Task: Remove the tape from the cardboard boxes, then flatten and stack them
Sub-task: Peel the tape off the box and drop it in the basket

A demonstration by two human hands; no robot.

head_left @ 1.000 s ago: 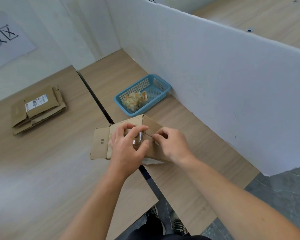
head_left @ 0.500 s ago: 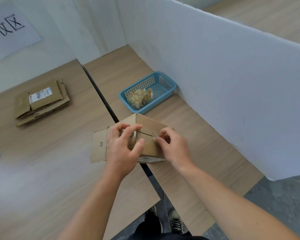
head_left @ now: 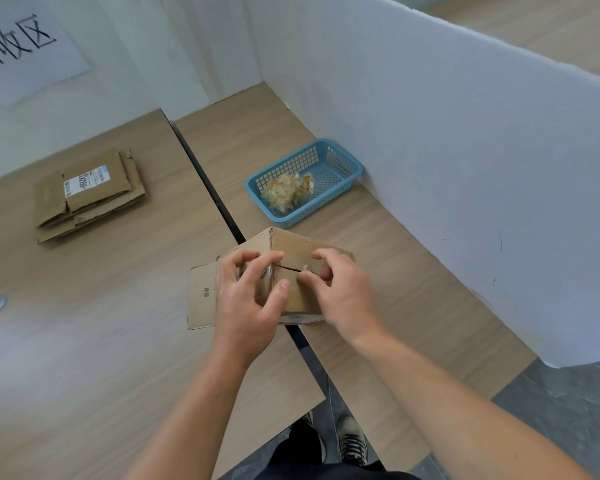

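A person's left hand [head_left: 248, 299] grips the near corner of a cardboard box [head_left: 291, 244], fingers curled over its top edge, while the right hand [head_left: 343, 292] pinches a shiny scrap of clear tape [head_left: 305, 268] at the slit in the box's front face. The box sits over the dark seam dividing the wooden surface [head_left: 101, 323], one flap lying open to the left. Just beyond, a blue basket [head_left: 312, 211] holds a wad of peeled tape [head_left: 286, 192]; flattened boxes [head_left: 90, 195] are stacked at far left.
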